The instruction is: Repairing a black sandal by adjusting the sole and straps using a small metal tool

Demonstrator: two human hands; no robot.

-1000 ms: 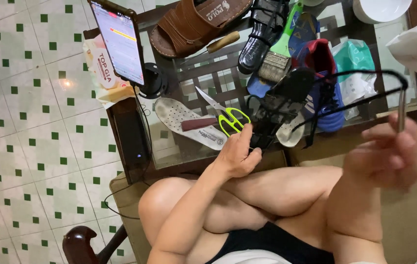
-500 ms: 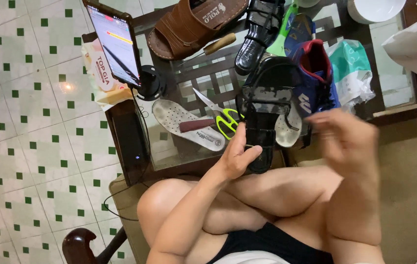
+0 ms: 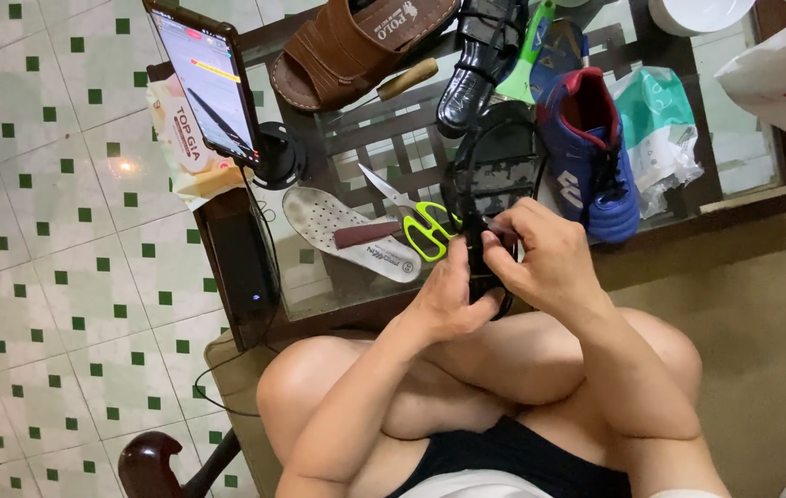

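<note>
Both my hands meet on a black sandal (image 3: pixel 494 175) held sole-up over my knees at the edge of a glass table (image 3: pixel 743 175). My left hand (image 3: pixel 453 295) grips the sandal's near end from the left. My right hand (image 3: pixel 545 254) pinches its side strap area from the right; whether it holds a needle is hidden. Scissors with yellow-green handles (image 3: pixel 420 221) lie on the glass just left of my hands, next to a white insole (image 3: pixel 337 226) with a dark red-handled tool (image 3: pixel 365 235) on it.
A blue sports shoe (image 3: pixel 591 157), a brown sandal (image 3: pixel 356 46), a black shoe (image 3: pixel 480 65), a green brush (image 3: pixel 526 65), plastic bags (image 3: pixel 665 129) and a white bowl (image 3: pixel 697 11) crowd the table. A phone on a stand (image 3: pixel 208 83) stands at its left edge. Tiled floor lies left.
My right hand came down from the raised position at the right and now grips the sandal beside my left hand. The sandal has shifted left, nearer the scissors.
</note>
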